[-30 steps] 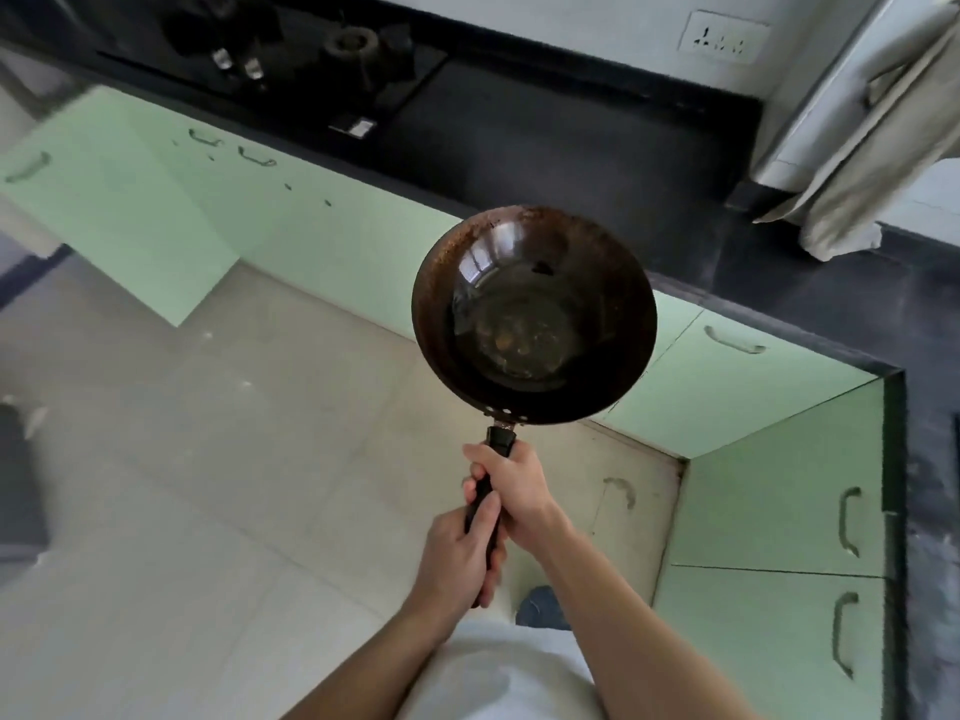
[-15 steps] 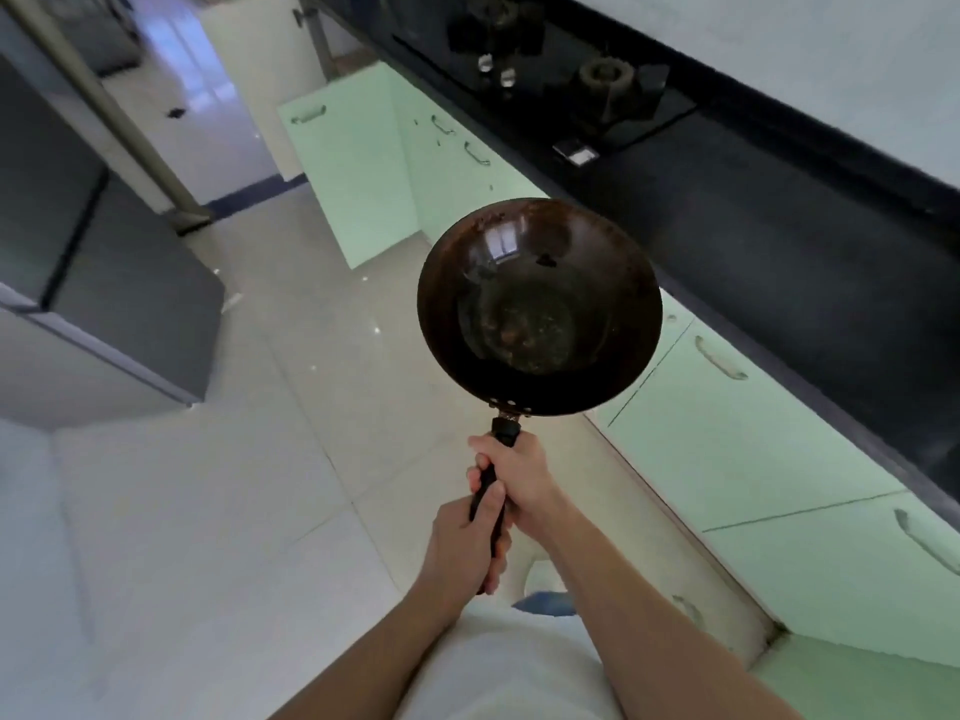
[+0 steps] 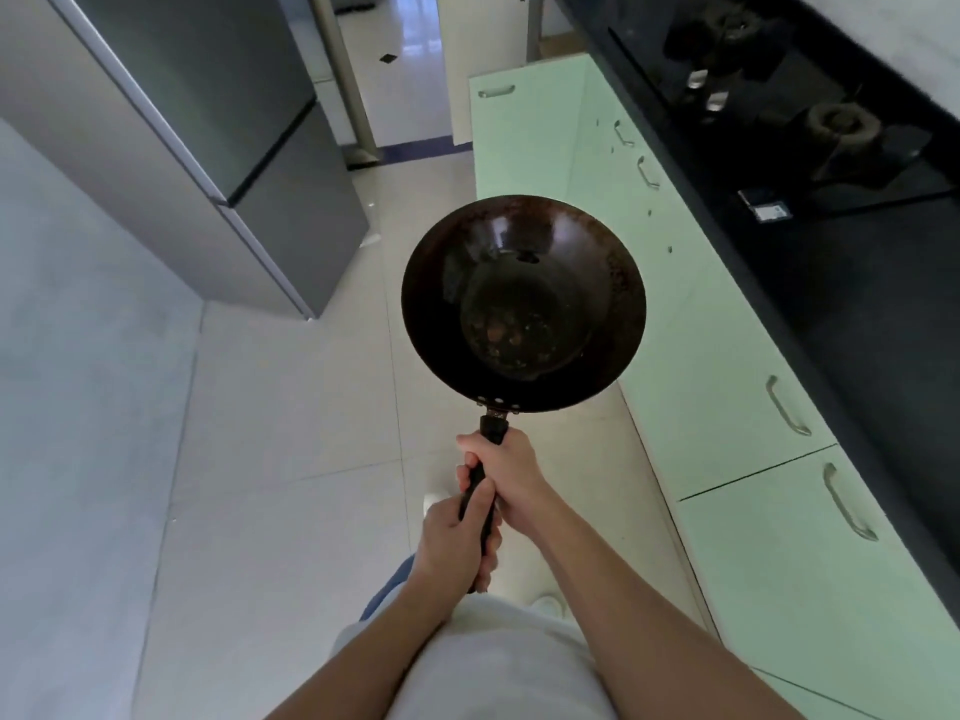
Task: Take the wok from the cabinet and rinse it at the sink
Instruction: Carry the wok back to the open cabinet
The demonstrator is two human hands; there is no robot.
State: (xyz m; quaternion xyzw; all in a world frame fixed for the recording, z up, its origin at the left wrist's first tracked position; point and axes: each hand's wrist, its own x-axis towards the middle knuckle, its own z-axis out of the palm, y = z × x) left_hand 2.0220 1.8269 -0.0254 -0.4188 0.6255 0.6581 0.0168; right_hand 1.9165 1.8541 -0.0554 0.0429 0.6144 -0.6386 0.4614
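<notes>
1. My fingers (image 3: 474,450) are curled tight round the black handle (image 3: 475,481). My right hand (image 3: 511,475) grips the part nearer the bowl. My left hand (image 3: 449,537) grips just behind it, toward my body, and the two hands touch.
2. Just past my right knuckles the handle meets the riveted rim. The wok (image 3: 522,304) hangs in the air ahead of my fingers, mouth up and roughly level, with brownish specks in its bottom.
3. Below my hands and the wok is pale tiled floor (image 3: 285,433). To the right of my fingers run green cabinets (image 3: 727,366) under a dark tabletop (image 3: 857,314), with the hob (image 3: 779,111) far ahead on that side. Ahead to the left stands a grey fridge (image 3: 234,148).
4. No sink shows, so I judge I am mid-carry: the wok is out of the cabinet and the rinse is not begun.
5. To carry well, I note the weight sits far beyond my grip. I want firm wrists, a level bowl and the right rim clear of the cabinet pulls, and I should find the sink before I turn.
</notes>
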